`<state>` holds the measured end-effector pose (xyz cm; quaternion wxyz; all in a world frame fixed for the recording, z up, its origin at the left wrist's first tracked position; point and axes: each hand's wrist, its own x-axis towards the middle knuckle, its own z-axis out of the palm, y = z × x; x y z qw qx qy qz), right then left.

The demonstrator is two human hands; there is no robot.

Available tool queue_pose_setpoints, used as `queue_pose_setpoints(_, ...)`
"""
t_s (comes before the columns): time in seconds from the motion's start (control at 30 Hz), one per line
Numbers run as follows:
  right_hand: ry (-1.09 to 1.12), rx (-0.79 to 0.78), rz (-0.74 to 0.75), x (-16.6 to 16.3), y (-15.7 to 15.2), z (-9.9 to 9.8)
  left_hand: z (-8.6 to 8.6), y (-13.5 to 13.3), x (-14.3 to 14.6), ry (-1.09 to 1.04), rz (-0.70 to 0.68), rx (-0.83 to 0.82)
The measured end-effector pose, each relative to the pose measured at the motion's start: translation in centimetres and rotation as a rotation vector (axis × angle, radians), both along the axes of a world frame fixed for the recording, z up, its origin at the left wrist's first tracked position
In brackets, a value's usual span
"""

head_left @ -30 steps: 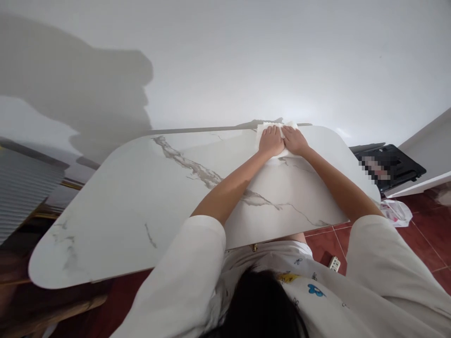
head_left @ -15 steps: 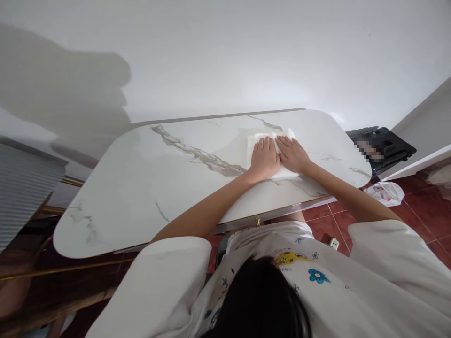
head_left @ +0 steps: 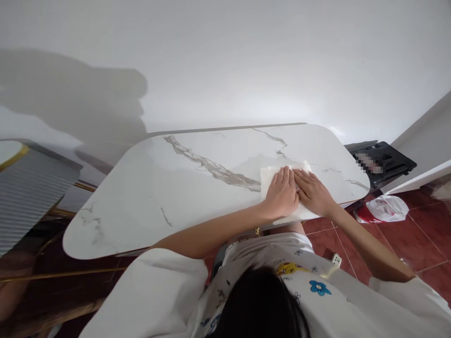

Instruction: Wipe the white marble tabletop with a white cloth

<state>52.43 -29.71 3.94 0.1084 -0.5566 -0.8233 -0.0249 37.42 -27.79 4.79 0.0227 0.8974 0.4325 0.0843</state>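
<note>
A thin white cloth (head_left: 267,175), perhaps a paper towel, lies spread on the white marble-patterned tabletop (head_left: 141,188), right of the middle and by the near edge. My left hand (head_left: 282,193) presses flat on it with the fingers stretched forward. Beside it, my right hand (head_left: 314,193) also rests flat on the cloth, fingers extended and pointing forward-left. The thumbs come close together between the two hands. Much of the cloth is hidden under my palms.
Behind the table stands a white wall (head_left: 225,61). A black folding stool (head_left: 394,159) is past the right end, with a white and red plastic bag (head_left: 387,209) on the red tiled floor. A grey ribbed cabinet (head_left: 35,197) stands at the left.
Both hands have slid the cloth toward me and slightly right, from the tabletop's middle depth to its near edge. The view has shifted a little as well.
</note>
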Motion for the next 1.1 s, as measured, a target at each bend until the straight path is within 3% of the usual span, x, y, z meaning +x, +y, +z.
queue_pose_setpoints(0.1,-0.016,-0.023,-0.012,1.7,0.1,0.2,0.0,0.7,1.5,-0.009,-0.048,-0.013)
queue_pose_setpoints(0.23,-0.065,-0.026,-0.039,3.3,2.2,0.4,0.0,3.5,3.2,-0.027,-0.063,-0.049)
queue_pose_setpoints(0.47,-0.083,-0.036,-0.093,2.9,9.5,1.0,-0.2,10.6,4.0,-0.08,-0.029,0.02)
queue_pose_setpoints(0.73,-0.082,-0.007,-0.013,2.0,18.5,1.0,-0.1,16.9,3.8,-0.135,0.219,0.024)
queue_pose_setpoints(1.1,-0.036,-0.004,-0.061,1.0,26.6,1.1,-0.1,23.9,3.1,-0.213,0.205,0.133)
